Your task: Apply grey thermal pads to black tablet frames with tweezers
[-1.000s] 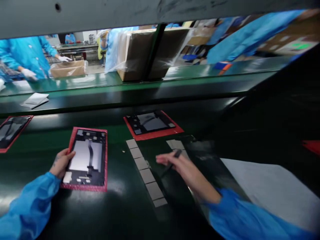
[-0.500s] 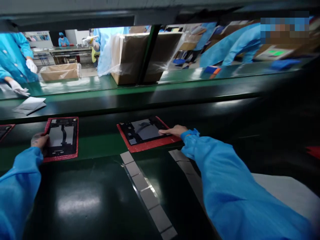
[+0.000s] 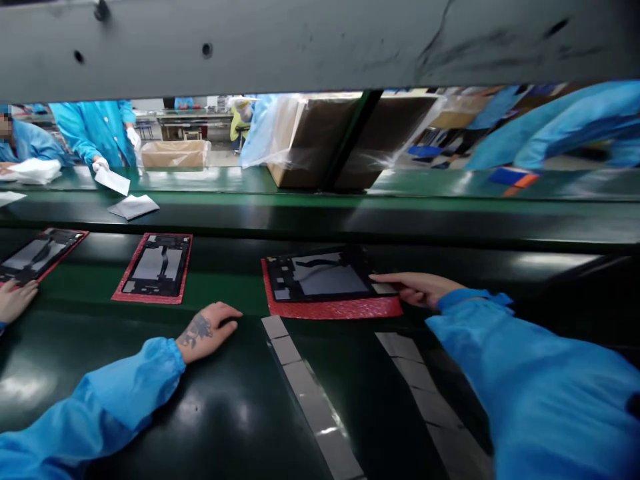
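My right hand [image 3: 425, 287] pinches the right edge of an open-backed black tablet [image 3: 330, 273], thumb on top and the other fingers curled at the edge. The tablet lies at a slight angle over a red bubble-wrap sheet [image 3: 340, 308]. My left hand [image 3: 210, 330], with a dark tattoo on its back, hovers over the green belt with thumb and fingers apart and nothing in it. Beyond my left hand, a second tablet [image 3: 159, 267] rests on its own red wrap, untouched.
A co-worker's hand [image 3: 17, 300] touches a third tablet [image 3: 37, 257] at far left. Two strips of grey squares, one nearer [image 3: 305, 387] and one at right [image 3: 430, 393], lie on the near surface. White pouches [image 3: 134, 207] sit beyond. A grey beam [image 3: 300, 53] crosses overhead.
My left hand has let go of the second tablet and moved right, toward me. My right hand stays at its tablet's edge. The view has turned left, showing the third tablet and a co-worker's hand.
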`<act>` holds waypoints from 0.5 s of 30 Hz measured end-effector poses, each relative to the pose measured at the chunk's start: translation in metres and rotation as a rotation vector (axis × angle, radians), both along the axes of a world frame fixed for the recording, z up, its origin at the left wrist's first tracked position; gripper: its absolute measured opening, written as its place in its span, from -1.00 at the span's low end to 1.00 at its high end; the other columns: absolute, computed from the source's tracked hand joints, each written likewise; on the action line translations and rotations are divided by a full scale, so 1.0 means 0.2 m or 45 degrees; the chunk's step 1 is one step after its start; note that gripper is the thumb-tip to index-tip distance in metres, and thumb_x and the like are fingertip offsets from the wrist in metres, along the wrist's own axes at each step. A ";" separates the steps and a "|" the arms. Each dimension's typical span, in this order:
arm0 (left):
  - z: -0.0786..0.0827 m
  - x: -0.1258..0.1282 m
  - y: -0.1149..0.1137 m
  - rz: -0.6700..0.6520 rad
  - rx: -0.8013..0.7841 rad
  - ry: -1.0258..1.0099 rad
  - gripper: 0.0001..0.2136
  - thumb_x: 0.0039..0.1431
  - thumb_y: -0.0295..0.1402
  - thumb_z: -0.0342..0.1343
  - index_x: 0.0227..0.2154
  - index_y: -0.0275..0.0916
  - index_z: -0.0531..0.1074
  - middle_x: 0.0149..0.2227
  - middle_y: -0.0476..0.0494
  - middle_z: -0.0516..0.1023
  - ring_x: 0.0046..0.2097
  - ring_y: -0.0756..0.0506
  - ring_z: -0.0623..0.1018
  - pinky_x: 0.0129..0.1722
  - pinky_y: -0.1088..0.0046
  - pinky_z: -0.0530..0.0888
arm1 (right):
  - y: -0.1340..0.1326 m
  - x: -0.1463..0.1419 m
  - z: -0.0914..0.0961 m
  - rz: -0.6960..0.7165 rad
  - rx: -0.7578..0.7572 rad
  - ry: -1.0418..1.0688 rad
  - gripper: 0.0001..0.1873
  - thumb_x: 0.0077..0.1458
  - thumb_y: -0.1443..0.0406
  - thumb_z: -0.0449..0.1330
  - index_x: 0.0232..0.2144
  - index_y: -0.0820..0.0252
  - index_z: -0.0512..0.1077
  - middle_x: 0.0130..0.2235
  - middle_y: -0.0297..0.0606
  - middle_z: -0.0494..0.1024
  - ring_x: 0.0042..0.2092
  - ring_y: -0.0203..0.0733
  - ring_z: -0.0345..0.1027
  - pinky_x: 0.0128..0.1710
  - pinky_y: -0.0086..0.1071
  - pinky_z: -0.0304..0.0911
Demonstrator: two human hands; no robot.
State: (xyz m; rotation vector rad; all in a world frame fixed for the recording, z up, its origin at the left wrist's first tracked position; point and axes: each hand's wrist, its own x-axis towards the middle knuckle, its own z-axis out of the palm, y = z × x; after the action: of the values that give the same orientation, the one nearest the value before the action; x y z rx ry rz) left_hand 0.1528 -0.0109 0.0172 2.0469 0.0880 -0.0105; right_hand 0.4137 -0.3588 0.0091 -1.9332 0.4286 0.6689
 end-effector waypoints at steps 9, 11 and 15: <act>-0.03 -0.02 -0.37 -0.028 -1.080 0.488 -0.45 0.04 -0.10 0.20 -0.03 -0.45 0.37 -0.10 -0.48 0.47 -0.16 -0.30 0.55 -0.12 0.06 0.46 | 0.36 -0.44 0.33 -0.149 0.640 -0.055 -0.60 0.17 0.36 0.07 -0.69 0.22 0.14 -0.79 -0.64 -0.02 -0.76 -0.65 -0.26 -0.68 -0.65 -0.43; -0.03 0.01 -0.40 0.039 -1.316 0.465 -0.35 0.10 0.04 0.11 0.05 -0.43 0.28 -0.01 -0.53 0.40 -0.11 -0.30 0.54 -0.12 0.07 0.47 | 0.50 -0.62 0.31 -0.142 0.746 -0.064 -0.67 0.14 0.41 0.12 -0.64 0.24 0.21 -0.76 -0.59 0.09 -0.75 -0.63 -0.23 -0.72 -0.68 -0.40; 0.03 0.08 -0.36 0.218 -1.649 0.232 -0.52 0.30 -0.03 -0.10 0.08 -0.32 0.28 0.11 -0.33 0.35 0.03 -0.19 0.47 0.02 0.28 0.43 | 0.73 -0.94 0.24 -0.177 0.904 -0.109 -0.66 -0.09 0.48 0.29 -0.62 0.21 0.17 -0.73 -0.61 0.08 -0.73 -0.58 -0.20 -0.78 -0.69 -0.30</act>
State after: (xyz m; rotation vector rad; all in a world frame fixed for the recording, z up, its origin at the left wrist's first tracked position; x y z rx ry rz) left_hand 0.1690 -0.0831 0.0231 0.7367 0.2839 -0.1162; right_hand 0.2251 -0.2127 0.0576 -1.2413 0.2234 0.5475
